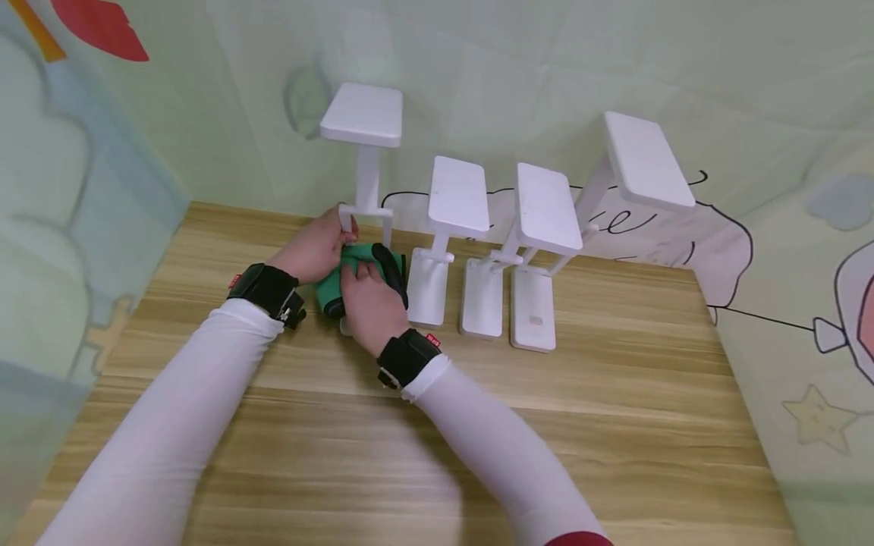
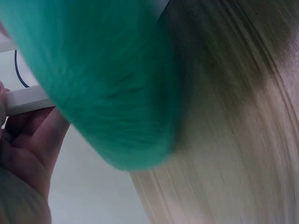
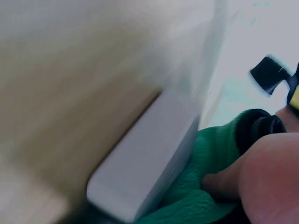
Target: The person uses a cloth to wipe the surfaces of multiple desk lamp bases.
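At the back left of the table stands a white folding phone stand point(image 1: 366, 174), its top plate raised. My left hand point(image 1: 317, 246) grips its lower arm; the left wrist view shows the fingers about a white bar point(image 2: 29, 100). A green cloth point(image 1: 330, 292) with black edging is bunched over the stand's base, hiding most of it. My right hand point(image 1: 375, 311) holds the cloth from the near side, its fingers pushed into the folds. In the right wrist view the cloth point(image 3: 217, 144) lies against a white base point(image 3: 145, 158), and the thumb digs into the fabric.
Several more white stands are lined up to the right: one close by point(image 1: 459, 196), another beyond it point(image 1: 548, 207), and a taller one point(image 1: 649, 161). A printed fabric backdrop point(image 1: 512, 68) rises behind the wooden table point(image 1: 614, 425).
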The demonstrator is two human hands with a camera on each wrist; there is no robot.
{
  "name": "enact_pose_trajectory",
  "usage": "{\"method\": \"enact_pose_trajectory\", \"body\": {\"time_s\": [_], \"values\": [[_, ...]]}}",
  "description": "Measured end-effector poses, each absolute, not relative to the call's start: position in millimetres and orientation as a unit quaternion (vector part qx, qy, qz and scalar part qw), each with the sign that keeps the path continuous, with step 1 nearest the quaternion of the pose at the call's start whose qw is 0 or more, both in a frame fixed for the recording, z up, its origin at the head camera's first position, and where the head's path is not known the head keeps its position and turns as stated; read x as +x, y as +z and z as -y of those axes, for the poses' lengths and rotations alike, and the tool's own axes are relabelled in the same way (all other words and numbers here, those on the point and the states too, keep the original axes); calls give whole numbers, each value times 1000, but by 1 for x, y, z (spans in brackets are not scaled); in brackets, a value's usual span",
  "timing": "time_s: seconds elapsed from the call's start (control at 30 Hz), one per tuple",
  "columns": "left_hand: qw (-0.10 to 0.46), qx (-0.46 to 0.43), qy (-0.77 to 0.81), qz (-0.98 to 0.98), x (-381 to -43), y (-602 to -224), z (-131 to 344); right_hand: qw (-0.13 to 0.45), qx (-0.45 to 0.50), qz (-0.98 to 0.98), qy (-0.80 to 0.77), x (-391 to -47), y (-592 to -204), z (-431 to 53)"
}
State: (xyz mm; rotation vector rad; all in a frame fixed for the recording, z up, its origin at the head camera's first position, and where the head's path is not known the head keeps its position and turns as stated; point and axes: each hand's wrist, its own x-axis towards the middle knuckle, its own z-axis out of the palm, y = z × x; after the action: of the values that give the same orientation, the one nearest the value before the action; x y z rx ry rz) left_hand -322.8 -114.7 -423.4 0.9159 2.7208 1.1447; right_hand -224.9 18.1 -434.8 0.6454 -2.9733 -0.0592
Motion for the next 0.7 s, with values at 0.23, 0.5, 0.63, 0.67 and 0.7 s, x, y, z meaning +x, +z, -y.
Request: {"method": "enact_pose_trajectory", "body": {"time_s": [0.23,0.5,0.63,0.67,0.7], "values": [[20,290,371,-882,-321,-423,114,67,219,970,-74,-204,-435,-19],[14,293,350,-890,-319,-422,115,82,289,946,-125,-157,-430,-21],[12,293,346,-891,-320,-423,117,80,315,940,-108,-163,-432,-20],[12,292,345,-892,-320,-423,117,73,319,940,-94,-169,-433,-19],[13,292,343,-893,-321,-424,118,61,323,941,-78,-176,-434,-19]]}}
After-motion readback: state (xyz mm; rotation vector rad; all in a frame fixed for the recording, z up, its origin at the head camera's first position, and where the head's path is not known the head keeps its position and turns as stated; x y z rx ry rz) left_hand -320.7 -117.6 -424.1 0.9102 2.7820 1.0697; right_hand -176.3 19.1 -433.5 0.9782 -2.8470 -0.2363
